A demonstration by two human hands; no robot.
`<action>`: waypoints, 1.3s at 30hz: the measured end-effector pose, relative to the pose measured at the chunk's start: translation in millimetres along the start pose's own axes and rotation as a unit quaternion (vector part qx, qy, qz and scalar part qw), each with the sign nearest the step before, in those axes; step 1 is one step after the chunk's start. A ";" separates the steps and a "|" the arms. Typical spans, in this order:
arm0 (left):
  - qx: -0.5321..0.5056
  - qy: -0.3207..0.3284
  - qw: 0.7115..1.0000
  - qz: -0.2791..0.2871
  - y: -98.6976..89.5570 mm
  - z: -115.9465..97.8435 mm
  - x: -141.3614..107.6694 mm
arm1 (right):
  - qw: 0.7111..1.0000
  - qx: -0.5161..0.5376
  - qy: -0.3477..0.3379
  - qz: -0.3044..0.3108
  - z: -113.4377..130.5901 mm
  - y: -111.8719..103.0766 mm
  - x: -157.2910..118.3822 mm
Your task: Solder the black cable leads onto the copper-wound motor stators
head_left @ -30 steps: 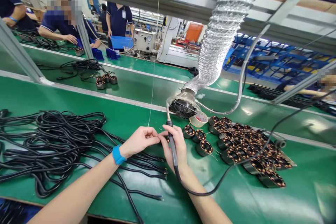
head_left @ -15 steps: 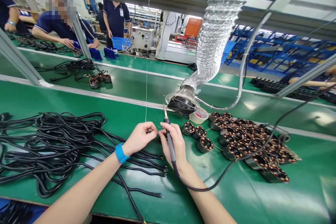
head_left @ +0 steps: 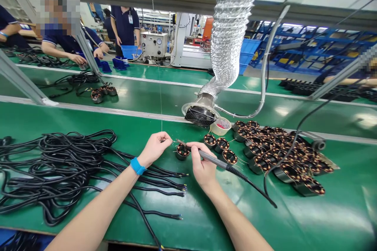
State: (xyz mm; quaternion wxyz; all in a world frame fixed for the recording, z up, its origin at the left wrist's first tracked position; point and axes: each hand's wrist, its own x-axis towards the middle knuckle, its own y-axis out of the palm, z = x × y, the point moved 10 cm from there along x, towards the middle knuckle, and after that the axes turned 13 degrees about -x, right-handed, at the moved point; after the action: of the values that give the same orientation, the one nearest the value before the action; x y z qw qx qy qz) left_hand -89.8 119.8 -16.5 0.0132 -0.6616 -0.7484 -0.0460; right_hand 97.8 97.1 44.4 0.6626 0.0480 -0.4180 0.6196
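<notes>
Soldering iron (head_left: 216, 160), one: gripped in my right hand (head_left: 204, 168), long axis slanting from the bench's (head_left: 253, 223) right side up toward its far-left corner, tip just beside my left fingertips; contact I cannot tell from my remote seat. Thin wire (head_left: 174, 141), one: pinched narrowly in my left hand (head_left: 156, 148). Copper-wound ring (head_left: 182, 153), one: between both hands, nearer the bench's far edge than its near one. Outlying: black cables (head_left: 59, 168), heaped leftward; clustered rings (head_left: 290, 176), rightward.
</notes>
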 end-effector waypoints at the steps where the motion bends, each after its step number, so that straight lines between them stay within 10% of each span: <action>1: 0.000 0.000 1.000 0.001 0.0 0.4 0.1 | 1.000 0.001 -0.005 0.003 1.6 0.6 -0.2; 18: -0.004 -0.003 1.000 -0.008 -2.4 3.2 2.6 | 0.973 0.139 0.184 -0.008 -31.4 11.0 -4.6; 39: -0.016 -0.018 1.000 -0.010 -2.5 5.6 2.1 | 0.968 0.154 0.198 0.013 -31.0 16.8 -6.7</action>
State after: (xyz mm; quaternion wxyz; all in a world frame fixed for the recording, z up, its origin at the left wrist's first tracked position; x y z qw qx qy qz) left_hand -92.3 122.1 -22.1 -0.0113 -0.6545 -0.7545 -0.0459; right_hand 99.4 113.8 12.6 0.7084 0.0205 -0.1785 0.6825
